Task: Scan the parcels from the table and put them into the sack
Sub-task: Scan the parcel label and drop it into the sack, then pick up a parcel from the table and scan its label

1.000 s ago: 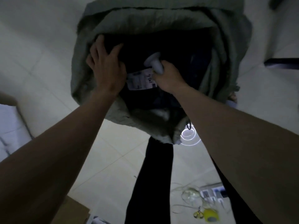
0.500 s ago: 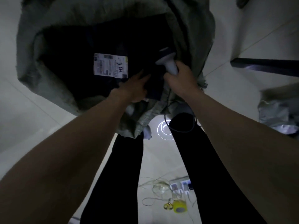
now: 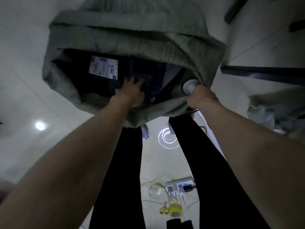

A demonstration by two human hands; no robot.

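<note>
Two bare forearms reach down into a grey-green woven sack standing open on a pale tiled floor, seen from above in dim light. Toward the left side of the sack's mouth lies a dark parcel, its white shipping label facing up, with handwritten marks along the label's right edge. Just right of the label, the left hand is inside the mouth of the sack, its fingers spread and fairly straight, resting on dark wrapped contents; motion blur hides whether they press or merely touch. Other dark parcels fill the middle of the sack, too shadowed to tell apart.

At the sack's right rim, the right hand has its fingers curled round the pale handle of a barcode scanner, with the bunched fabric of the rim right against the same grip; whether the fabric is also pinched cannot be told. A thin cable runs down from below that hand.

Below the sack, the person's legs in black trousers stand apart on the floor, with a bright ring of reflected light between them. Farther down lie a white power strip, loose strapping, scissors with yellow handles and a yellow roll of tape. A round light reflection shows on the floor at far left; crumpled grey packaging sits at the right edge.
</note>
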